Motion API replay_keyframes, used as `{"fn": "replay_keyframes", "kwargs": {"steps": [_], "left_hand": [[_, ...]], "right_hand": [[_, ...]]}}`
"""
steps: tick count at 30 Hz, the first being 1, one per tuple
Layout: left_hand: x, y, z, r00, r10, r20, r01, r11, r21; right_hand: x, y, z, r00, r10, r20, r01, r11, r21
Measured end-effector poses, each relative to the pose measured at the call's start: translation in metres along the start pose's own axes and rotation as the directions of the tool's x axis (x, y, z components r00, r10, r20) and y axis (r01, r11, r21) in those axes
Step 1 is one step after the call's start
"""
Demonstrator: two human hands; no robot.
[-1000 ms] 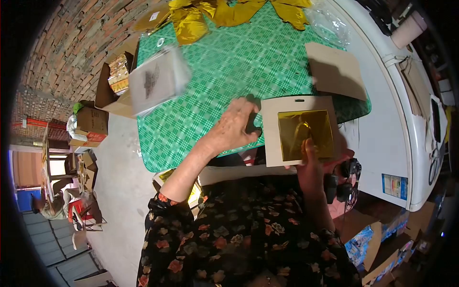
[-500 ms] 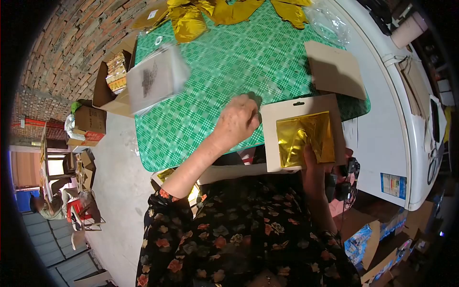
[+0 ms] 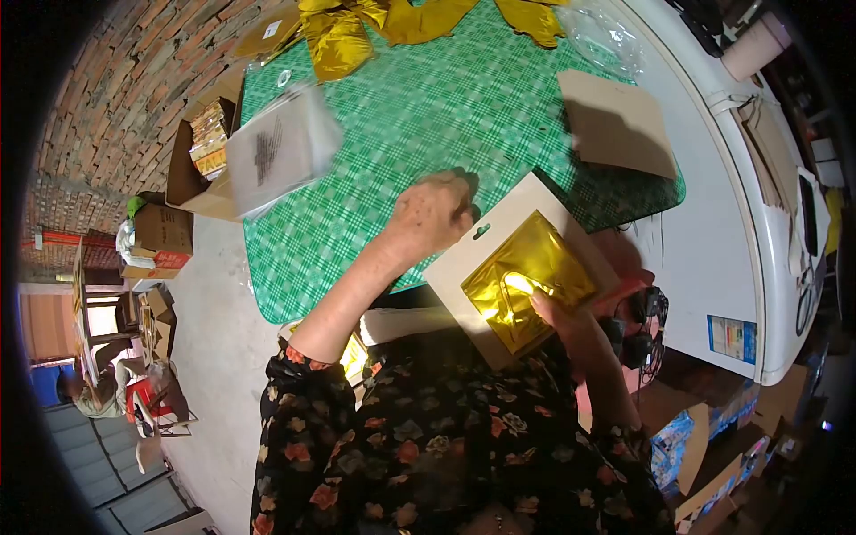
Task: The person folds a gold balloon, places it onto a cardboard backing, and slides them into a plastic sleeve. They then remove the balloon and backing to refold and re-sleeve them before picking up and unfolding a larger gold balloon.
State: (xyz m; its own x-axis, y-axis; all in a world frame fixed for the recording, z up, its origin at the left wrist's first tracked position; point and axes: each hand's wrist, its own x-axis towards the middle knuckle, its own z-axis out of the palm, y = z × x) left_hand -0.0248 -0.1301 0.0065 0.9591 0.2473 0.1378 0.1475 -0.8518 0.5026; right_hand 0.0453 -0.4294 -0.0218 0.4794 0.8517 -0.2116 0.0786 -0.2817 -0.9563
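Observation:
My right hand (image 3: 562,314) grips a beige card (image 3: 456,272) with a hang hole near one edge. A folded piece of shiny gold foil (image 3: 528,281) lies on the card's face, with my thumb pressed on it; the other fingers are hidden behind. The card is tilted at the table's near edge. My left hand (image 3: 432,214) is closed above the green checked tabletop (image 3: 419,116), close to the card's hang-hole edge. Its fingers are curled under, and anything in them is hidden.
A stack of clear plastic bags (image 3: 276,147) lies at the table's left, beside a cardboard box (image 3: 183,165). Gold foil pieces (image 3: 339,45) and clear plastic (image 3: 602,40) are at the back. Another beige card (image 3: 615,125) lies right, near a white appliance (image 3: 713,223). A person sits far left.
The card with the gold foil has turned counterclockwise and shifted left and down, carried by my right hand. My left hand stays closed, slightly further left.

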Motion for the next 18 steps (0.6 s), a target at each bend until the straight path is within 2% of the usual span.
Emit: {"fn": "replay_keyframes", "kwargs": {"steps": [2,4,9,11,15,18], "left_hand": [[0.001,-0.002,-0.001,1.0,-0.015,0.028,0.015,1.0,-0.002],[0.0,-0.005,0.001,0.999,-0.016,0.036,0.016,1.0,-0.007],[-0.006,0.001,-0.002,0.998,0.056,0.012,-0.056,0.998,0.007],[-0.008,0.003,0.0,0.997,0.075,0.002,-0.075,0.997,0.016],[-0.006,0.001,0.003,0.999,0.025,0.026,-0.027,0.998,0.065],[-0.009,0.003,0.005,0.993,0.114,0.003,-0.113,0.986,0.12]], "right_hand": [[0.009,-0.029,0.001,0.991,0.133,-0.028,-0.13,0.989,0.073],[0.013,-0.017,0.0,0.977,0.214,-0.001,-0.21,0.961,0.178],[0.017,0.016,-0.001,0.988,0.156,-0.011,-0.15,0.962,0.228],[0.021,-0.019,0.003,0.964,0.263,-0.046,-0.232,0.909,0.346],[0.025,-0.037,0.007,0.952,0.307,0.011,-0.284,0.866,0.412],[0.026,-0.04,0.007,0.936,0.351,0.026,-0.328,0.842,0.428]]}}
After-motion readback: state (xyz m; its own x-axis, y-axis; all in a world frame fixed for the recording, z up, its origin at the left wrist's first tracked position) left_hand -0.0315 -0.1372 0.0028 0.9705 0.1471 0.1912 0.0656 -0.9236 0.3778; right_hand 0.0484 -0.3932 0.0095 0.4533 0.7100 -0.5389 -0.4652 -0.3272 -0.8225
